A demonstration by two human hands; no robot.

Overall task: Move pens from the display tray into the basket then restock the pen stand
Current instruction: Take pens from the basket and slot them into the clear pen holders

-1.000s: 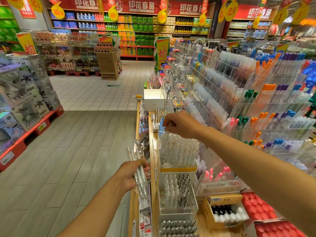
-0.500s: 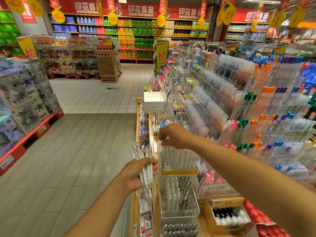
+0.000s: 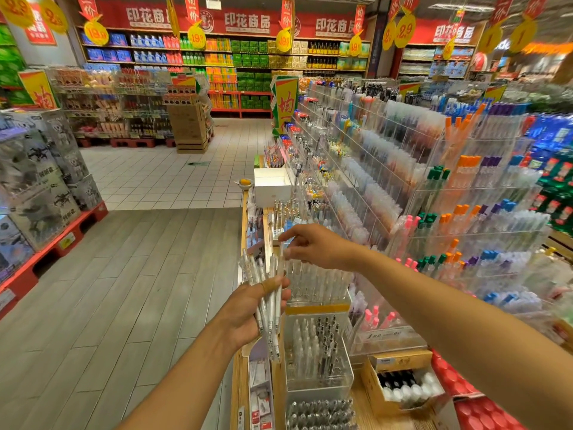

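Left hand [image 3: 248, 308] grips a pen bundle [image 3: 266, 293]; right hand [image 3: 313, 246] pinches one pen at its top. Restocking underway; next, seat it in the stand [image 3: 316, 283] below the fingers.

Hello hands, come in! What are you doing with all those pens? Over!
Left hand grips a bundle of clear pens. Right hand pinches one pen's top at the bundle, above the clear pen tray. Nothing in the way.

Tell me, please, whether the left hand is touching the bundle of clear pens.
Touching. The head view shows the left hand wrapped around the bundle of clear pens, thumb pressed across the barrels.
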